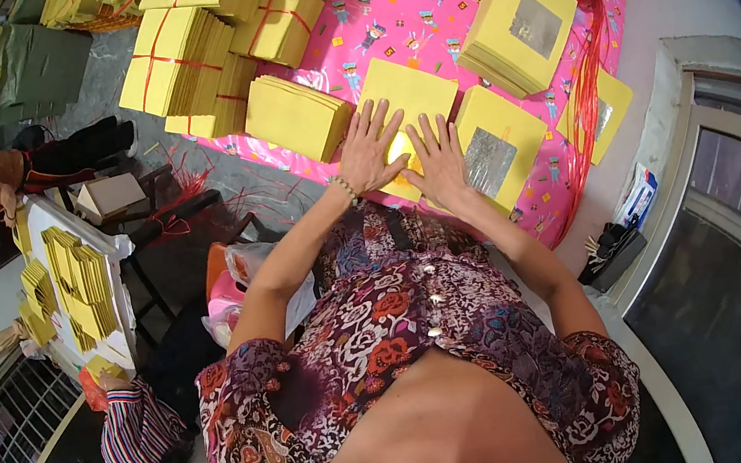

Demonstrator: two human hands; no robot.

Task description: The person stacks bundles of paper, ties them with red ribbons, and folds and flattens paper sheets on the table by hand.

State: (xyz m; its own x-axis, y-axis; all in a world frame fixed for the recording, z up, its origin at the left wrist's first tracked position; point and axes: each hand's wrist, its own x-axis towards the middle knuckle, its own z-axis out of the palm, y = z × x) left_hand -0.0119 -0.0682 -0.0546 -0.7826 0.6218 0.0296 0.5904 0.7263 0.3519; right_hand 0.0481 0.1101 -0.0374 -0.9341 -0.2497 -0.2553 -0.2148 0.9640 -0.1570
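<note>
Both of my hands lie flat on a sheet of yellow joss paper with a shiny gold foil patch, on a pink patterned tablecloth. My left hand has its fingers spread over the sheet's left part. Beside it, my right hand rests with fingers apart near the right edge; the two thumbs nearly meet over the foil. Neither hand grips anything. Immediately right lies joss paper with a silver patch. To the left stands a yellow paper stack. How many sheets lie under my hands is hidden.
A thick joss paper stack sits at the far right, near hanging red plastic strips. Bundles tied with red strips pile up at far left. Two people work by a white table holding yellow paper.
</note>
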